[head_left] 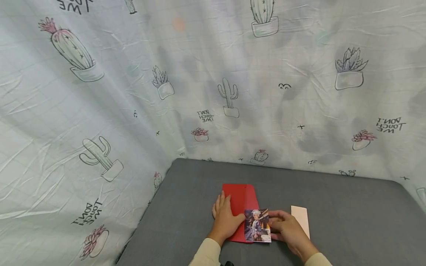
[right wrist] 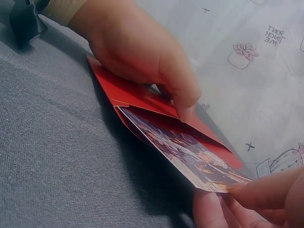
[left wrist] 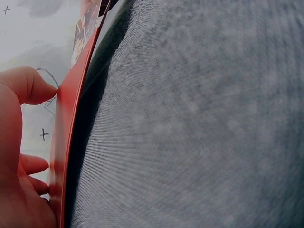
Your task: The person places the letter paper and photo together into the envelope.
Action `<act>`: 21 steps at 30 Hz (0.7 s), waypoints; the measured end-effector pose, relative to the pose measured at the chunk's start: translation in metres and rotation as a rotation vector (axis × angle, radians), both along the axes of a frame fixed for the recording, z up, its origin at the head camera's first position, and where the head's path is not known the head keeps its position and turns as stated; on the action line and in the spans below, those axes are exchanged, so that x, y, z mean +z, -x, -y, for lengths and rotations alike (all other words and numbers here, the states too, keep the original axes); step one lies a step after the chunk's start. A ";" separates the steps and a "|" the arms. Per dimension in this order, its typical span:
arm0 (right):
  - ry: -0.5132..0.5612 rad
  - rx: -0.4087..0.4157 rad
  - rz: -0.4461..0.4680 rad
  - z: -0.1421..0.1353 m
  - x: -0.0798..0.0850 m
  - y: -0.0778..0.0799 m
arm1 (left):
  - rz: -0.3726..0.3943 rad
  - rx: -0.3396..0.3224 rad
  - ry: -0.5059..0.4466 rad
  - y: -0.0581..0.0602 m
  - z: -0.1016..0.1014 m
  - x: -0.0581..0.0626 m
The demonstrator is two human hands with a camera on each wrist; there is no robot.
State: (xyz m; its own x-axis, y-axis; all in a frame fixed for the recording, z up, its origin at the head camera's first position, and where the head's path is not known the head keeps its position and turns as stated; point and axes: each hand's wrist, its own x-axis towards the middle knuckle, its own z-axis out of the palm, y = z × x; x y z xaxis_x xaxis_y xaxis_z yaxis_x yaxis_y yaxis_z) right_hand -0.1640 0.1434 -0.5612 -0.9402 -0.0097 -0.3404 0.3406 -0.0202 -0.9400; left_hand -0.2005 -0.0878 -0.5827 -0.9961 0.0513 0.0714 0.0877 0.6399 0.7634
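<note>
A red envelope (head_left: pixel 237 201) lies on the grey table with its flap (head_left: pixel 252 195) folded out to the right. My left hand (head_left: pixel 226 221) rests on the envelope, its thumb at the edge of the opening; the left wrist view shows the thumb (left wrist: pixel 35 88) and fingertips touching the red paper. A picture card (head_left: pixel 257 226) with a figure in a white hat lies partly over the envelope. In the right wrist view the card's (right wrist: pixel 183 154) far end is within the raised mouth. My right hand (head_left: pixel 287 229) pinches the card's right edge between thumb and fingers.
A pale pink paper strip (head_left: pixel 300 220) lies on the grey table (head_left: pixel 349 221), just right of my right hand. Behind and to the left hangs a white curtain (head_left: pixel 186 74) printed with cacti, meeting the table's edges.
</note>
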 end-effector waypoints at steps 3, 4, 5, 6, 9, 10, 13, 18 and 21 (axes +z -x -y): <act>0.004 0.029 -0.004 -0.001 0.000 -0.001 | 0.005 -0.002 -0.005 0.000 0.000 -0.001; 0.007 0.041 -0.006 -0.001 0.000 -0.001 | 0.003 -0.002 -0.006 0.000 0.000 -0.001; 0.012 0.055 -0.009 -0.002 0.000 -0.002 | 0.005 -0.002 -0.004 0.000 0.000 -0.001; 0.018 0.067 -0.012 -0.003 0.000 -0.002 | 0.007 -0.003 -0.002 0.000 0.001 -0.002; 0.046 0.107 -0.021 -0.006 -0.001 -0.004 | 0.005 -0.002 -0.001 0.000 0.001 -0.003; 0.058 0.121 -0.025 -0.007 -0.002 -0.004 | 0.002 -0.001 -0.001 0.000 0.001 -0.003; 0.087 0.160 -0.031 -0.008 -0.003 -0.006 | 0.000 -0.001 -0.005 0.000 0.000 -0.003; 0.096 0.180 -0.023 -0.007 -0.004 -0.005 | -0.007 0.000 -0.010 -0.001 0.000 -0.002; 0.080 0.165 -0.007 -0.005 -0.005 -0.004 | -0.009 -0.005 -0.011 0.000 0.000 -0.002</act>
